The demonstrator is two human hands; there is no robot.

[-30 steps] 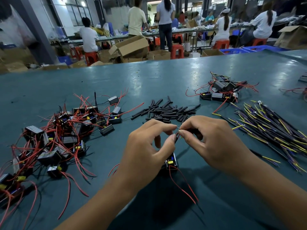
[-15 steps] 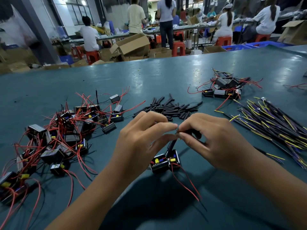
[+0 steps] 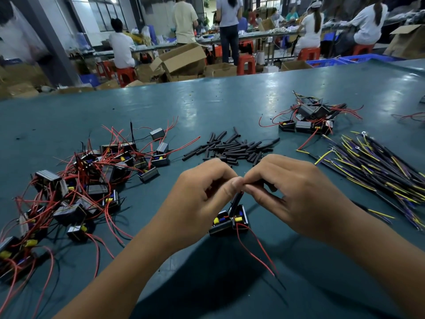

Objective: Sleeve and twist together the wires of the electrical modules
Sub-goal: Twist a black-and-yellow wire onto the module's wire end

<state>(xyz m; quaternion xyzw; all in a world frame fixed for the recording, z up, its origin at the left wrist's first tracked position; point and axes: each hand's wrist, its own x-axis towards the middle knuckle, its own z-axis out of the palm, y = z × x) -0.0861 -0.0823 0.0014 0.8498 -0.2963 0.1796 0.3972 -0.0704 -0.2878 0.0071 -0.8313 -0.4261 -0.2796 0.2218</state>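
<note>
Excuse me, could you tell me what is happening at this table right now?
A person is joining wires by hand. The left hand and right hand pinch wire ends together above two small black modules, whose red wire trails toward the viewer. Black sleeves lie beyond, unfinished modules left, striped wires right.

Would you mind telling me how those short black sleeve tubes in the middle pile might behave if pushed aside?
The black sleeve tubes look round and slim, so they would probably roll and scatter. They seem light and loosely heaped on the table, so a gentle sweep should likely move many together.
</note>
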